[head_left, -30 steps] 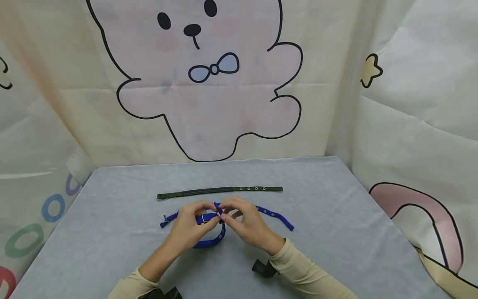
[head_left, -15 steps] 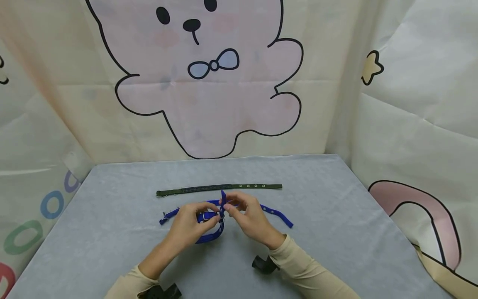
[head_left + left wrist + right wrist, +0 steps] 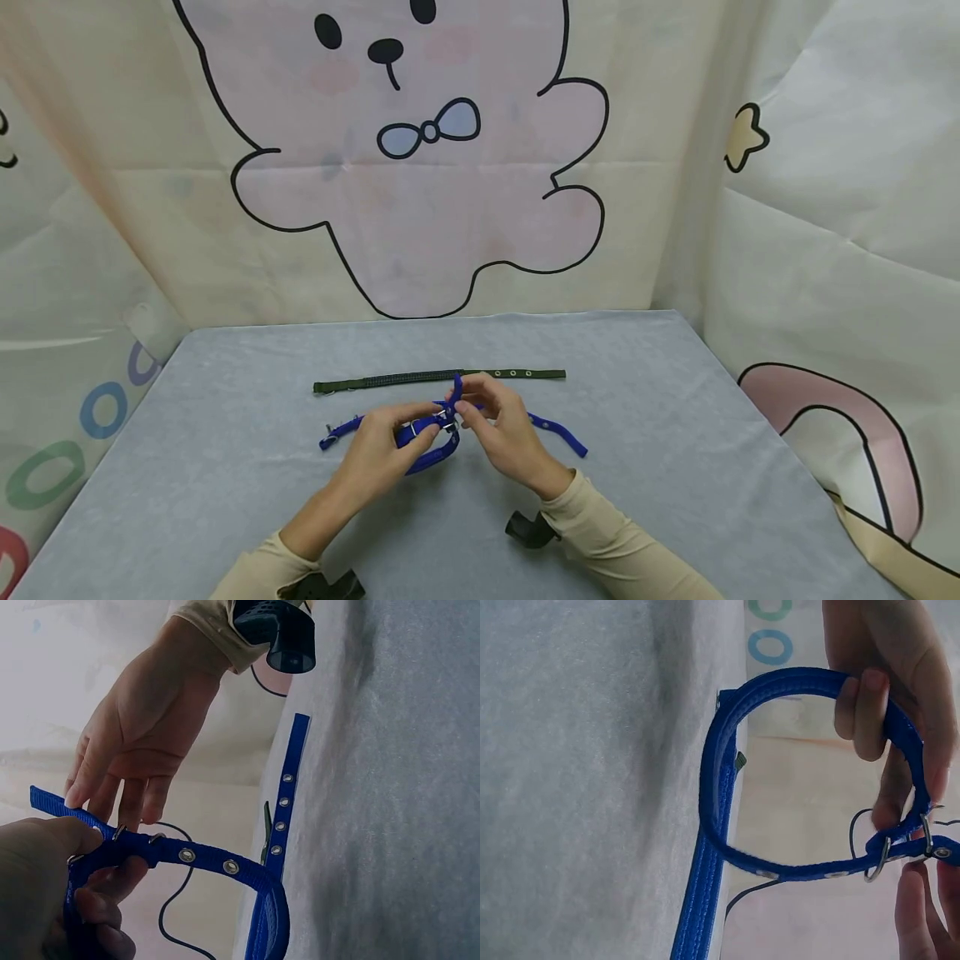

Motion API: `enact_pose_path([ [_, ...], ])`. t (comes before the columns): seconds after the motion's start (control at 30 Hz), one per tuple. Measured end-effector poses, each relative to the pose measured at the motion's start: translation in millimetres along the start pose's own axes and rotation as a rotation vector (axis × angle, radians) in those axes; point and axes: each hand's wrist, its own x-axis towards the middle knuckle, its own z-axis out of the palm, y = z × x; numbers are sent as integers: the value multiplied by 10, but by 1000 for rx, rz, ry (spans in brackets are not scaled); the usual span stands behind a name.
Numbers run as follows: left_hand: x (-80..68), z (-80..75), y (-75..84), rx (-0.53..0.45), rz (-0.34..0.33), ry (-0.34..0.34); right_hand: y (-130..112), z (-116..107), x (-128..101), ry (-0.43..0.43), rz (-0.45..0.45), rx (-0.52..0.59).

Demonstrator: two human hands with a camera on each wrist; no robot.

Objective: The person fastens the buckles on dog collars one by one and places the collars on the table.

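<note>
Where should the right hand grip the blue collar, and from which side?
Probably pinch the tail end of the blue collar, coming from the person's right: this narrow, flat strip sticks up past the left hand, which grips the loop.

Head view looking forward and down, wrist views close in (tabletop (image 3: 397,795) sideways), held blue collar (image 3: 707,787) shared.

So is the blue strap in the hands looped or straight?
Looped: the right wrist view shows the held blue strap curving into a ring. I cannot tell whether its buckle is fastened.
</note>
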Motion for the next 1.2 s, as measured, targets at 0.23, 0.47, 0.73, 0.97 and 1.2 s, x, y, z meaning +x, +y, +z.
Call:
enact_pose_path([
  [0.23,-7,-11,-14,-45,72,52,5,-18,22,28,-21,8],
  [0.47,-6,-11,-18,-69,176,-14,11,-69,27,59,8,61],
  [0.73,-53,9,-53,-55,219,-18,5,-73,5,57,2,112],
  [0.97,-78,-14,-58,-16,221,-30,-3,-45,-5,49,-13,104],
  [1.2,-52,-14,-40,-31,216,-17,-5,-64,8,15,-40,71],
])
